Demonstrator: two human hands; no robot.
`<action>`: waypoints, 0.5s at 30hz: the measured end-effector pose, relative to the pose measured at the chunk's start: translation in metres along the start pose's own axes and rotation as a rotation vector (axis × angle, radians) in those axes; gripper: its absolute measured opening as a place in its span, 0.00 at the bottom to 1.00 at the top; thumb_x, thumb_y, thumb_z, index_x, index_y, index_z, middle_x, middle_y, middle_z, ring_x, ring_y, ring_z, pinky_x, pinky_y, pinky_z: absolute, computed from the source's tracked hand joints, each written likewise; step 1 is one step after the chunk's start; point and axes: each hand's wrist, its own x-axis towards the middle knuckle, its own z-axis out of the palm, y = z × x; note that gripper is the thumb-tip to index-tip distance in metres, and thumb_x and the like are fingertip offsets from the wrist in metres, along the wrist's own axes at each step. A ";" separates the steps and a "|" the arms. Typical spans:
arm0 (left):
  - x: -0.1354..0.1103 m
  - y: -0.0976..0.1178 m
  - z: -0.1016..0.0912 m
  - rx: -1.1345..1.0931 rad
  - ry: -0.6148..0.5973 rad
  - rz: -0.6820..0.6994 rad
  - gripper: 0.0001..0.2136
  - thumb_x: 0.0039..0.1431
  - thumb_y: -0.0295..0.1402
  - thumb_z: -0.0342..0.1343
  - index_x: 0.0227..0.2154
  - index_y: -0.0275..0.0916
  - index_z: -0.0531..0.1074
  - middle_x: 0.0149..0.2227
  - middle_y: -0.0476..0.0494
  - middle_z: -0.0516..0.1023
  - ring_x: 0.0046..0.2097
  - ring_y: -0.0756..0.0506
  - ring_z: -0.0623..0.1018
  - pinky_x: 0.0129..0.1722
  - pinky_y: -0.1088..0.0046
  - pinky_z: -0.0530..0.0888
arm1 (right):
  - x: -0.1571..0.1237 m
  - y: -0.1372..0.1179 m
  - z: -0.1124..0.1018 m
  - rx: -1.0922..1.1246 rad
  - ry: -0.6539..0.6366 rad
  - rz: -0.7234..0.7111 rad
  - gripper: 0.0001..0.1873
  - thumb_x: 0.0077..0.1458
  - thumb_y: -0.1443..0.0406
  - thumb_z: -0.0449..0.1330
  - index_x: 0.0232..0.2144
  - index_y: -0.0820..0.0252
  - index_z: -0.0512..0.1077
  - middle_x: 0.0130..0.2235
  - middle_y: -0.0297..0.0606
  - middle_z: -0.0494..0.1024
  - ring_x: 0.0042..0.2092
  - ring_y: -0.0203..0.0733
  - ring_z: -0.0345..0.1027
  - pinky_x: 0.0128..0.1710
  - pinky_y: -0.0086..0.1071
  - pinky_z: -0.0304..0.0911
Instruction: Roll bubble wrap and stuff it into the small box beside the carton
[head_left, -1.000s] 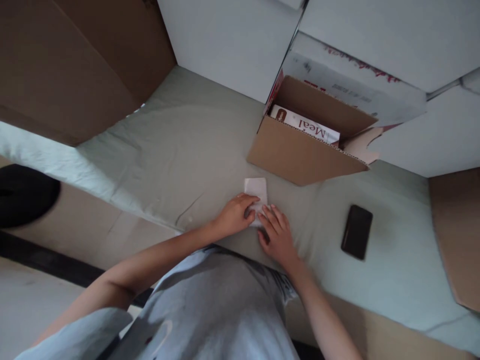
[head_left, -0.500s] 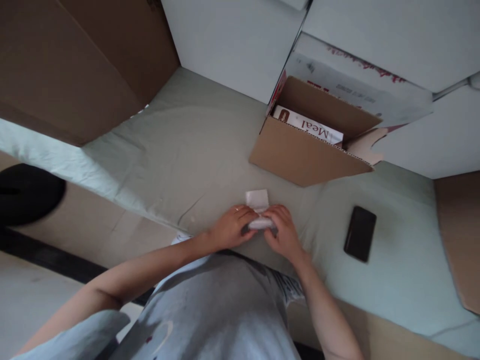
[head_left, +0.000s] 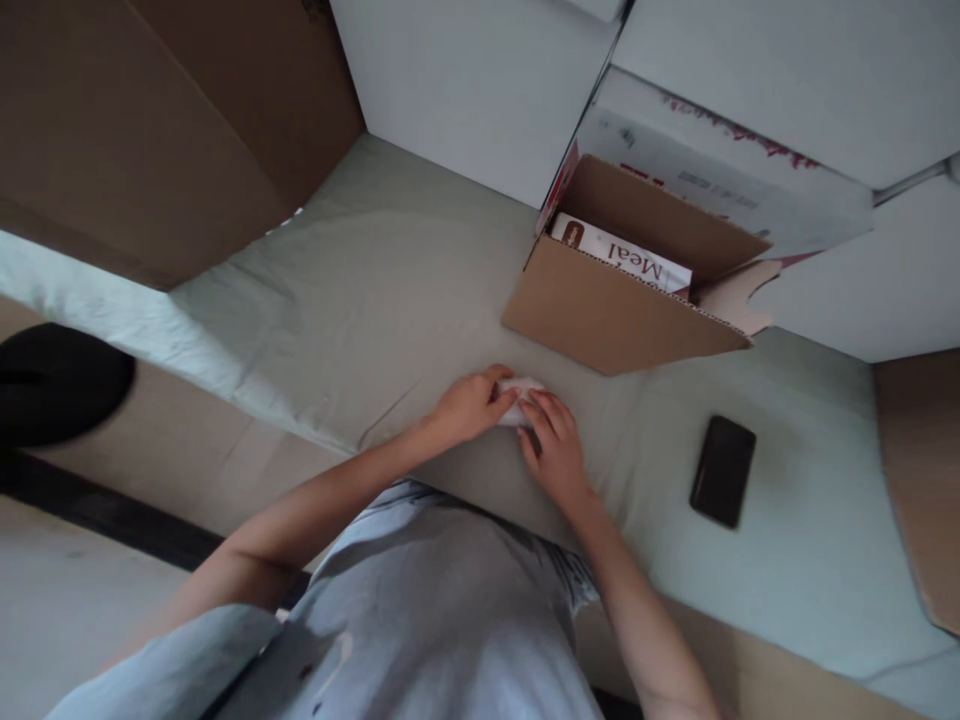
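Observation:
A small white wrapped bundle [head_left: 514,408] lies on the pale green sheet [head_left: 405,270], close to the edge in front of me. It looks soft, and what is inside it is hidden. My left hand [head_left: 471,405] grips its left end, with the thumb on the near side and fingers over the far side. From the right, my right hand [head_left: 556,440] is closed around the other end, its fingers curled over the top. Both hands partly cover the bundle.
Beyond my hands stands an open cardboard box [head_left: 600,315] holding a white box marked "Meal" [head_left: 630,256]. A black phone-like object [head_left: 723,471] lies at right. Large brown cartons [head_left: 165,150] flank the sheet, white cabinet panels [head_left: 465,90] back it, and a black round seat [head_left: 64,383] is at left.
The white flap that stuck out beyond the bundle is now rolled around it. Both hands and the bundle have moved slightly forward, away from my body.

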 end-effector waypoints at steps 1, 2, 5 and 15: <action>-0.001 0.001 -0.005 0.032 0.029 -0.017 0.18 0.61 0.39 0.47 0.49 0.34 0.68 0.28 0.43 0.77 0.31 0.45 0.77 0.32 0.71 0.70 | 0.002 0.001 0.000 0.016 -0.009 0.013 0.23 0.58 0.67 0.51 0.56 0.55 0.60 0.57 0.45 0.65 0.59 0.49 0.55 0.57 0.52 0.57; -0.003 0.002 -0.009 0.060 0.057 -0.039 0.18 0.61 0.40 0.46 0.49 0.34 0.67 0.29 0.42 0.78 0.32 0.44 0.78 0.33 0.70 0.71 | 0.004 0.001 0.000 0.033 -0.019 0.023 0.23 0.58 0.67 0.51 0.56 0.54 0.60 0.56 0.44 0.65 0.59 0.49 0.56 0.57 0.52 0.58; -0.010 0.001 -0.016 0.077 0.063 -0.102 0.20 0.61 0.41 0.47 0.50 0.32 0.66 0.32 0.39 0.79 0.35 0.42 0.78 0.36 0.66 0.72 | 0.010 0.002 -0.001 0.080 -0.022 0.050 0.23 0.58 0.66 0.51 0.56 0.53 0.59 0.56 0.44 0.65 0.58 0.49 0.56 0.56 0.52 0.57; -0.025 0.012 0.032 -0.306 0.306 0.160 0.31 0.50 0.33 0.58 0.57 0.39 0.53 0.45 0.39 0.66 0.47 0.43 0.69 0.47 0.62 0.70 | 0.001 -0.012 -0.003 0.449 0.207 0.206 0.17 0.57 0.64 0.54 0.49 0.52 0.62 0.49 0.43 0.67 0.53 0.45 0.63 0.52 0.46 0.62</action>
